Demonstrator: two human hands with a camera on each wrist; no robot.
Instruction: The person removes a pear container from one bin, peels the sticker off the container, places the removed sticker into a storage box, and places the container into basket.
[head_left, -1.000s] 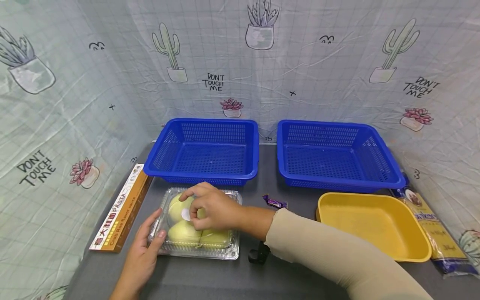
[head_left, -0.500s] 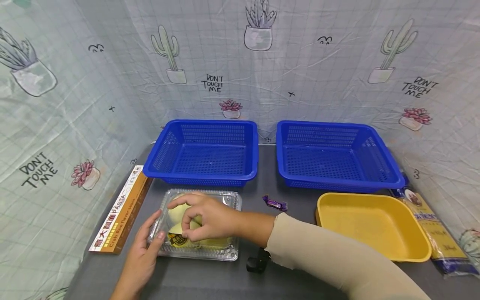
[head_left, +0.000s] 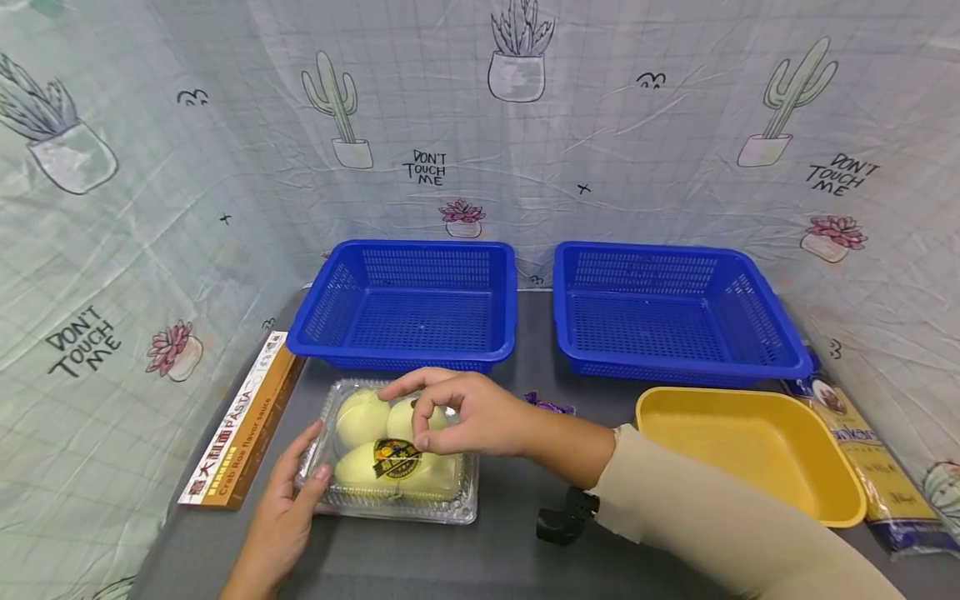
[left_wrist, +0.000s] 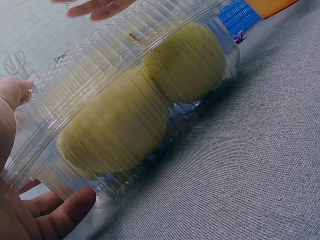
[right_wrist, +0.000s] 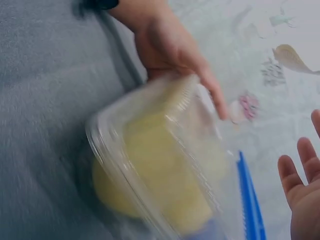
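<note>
A clear plastic clamshell box holding several pale yellow-green round fruits stands on the grey table. My left hand grips its left side, with fingers along the rim and under it in the left wrist view. Over the lid, my right hand pinches a dark sticker with a yellow border between thumb and index finger. In the right wrist view, the other fingers of that hand are spread apart from the box, which looks blurred.
Two blue baskets stand at the back. A yellow tray and a pasta bag are on the right. A pasta box lies on the left. A purple-wrapped candy sits partly behind my right hand.
My right hand has moved toward the right and the sticker has shifted right with it, its dark printed face now in full sight. My left hand has stayed on the box.
</note>
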